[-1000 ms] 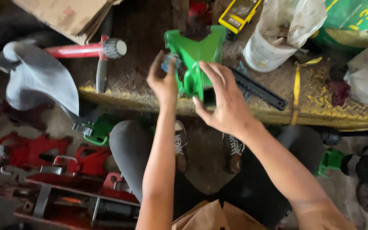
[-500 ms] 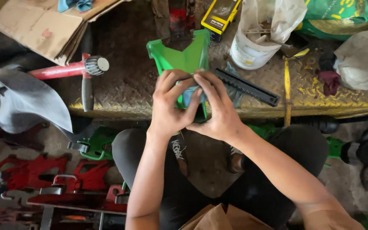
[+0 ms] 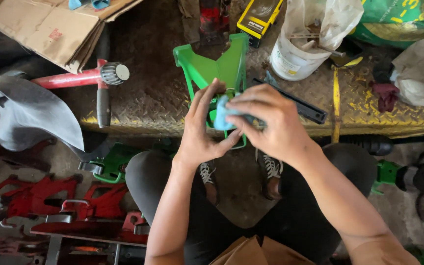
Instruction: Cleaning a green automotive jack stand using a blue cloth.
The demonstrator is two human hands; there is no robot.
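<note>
A bright green metal stand part (image 3: 217,66) with flared legs rests on the edge of a diamond-plate platform (image 3: 153,105) in front of me. My left hand (image 3: 201,131) grips its lower end from the left side. My right hand (image 3: 270,122) presses a small light-blue cloth (image 3: 220,114) against the green part, fingers closed over it. Both hands meet at the lower part of the green piece, above my knees.
A white bucket (image 3: 295,56) with a plastic bag, a yellow box (image 3: 259,17), a black bar (image 3: 300,105), a red-handled tool (image 3: 82,78), cardboard (image 3: 50,27) and a grey cloth (image 3: 30,115) lie around. Red (image 3: 50,201) and green (image 3: 111,162) metal parts sit on the floor.
The view has shifted and the green part sits lower in my hands. My right hand has come over its front with the blue cloth; my left hand stays on its left side.
</note>
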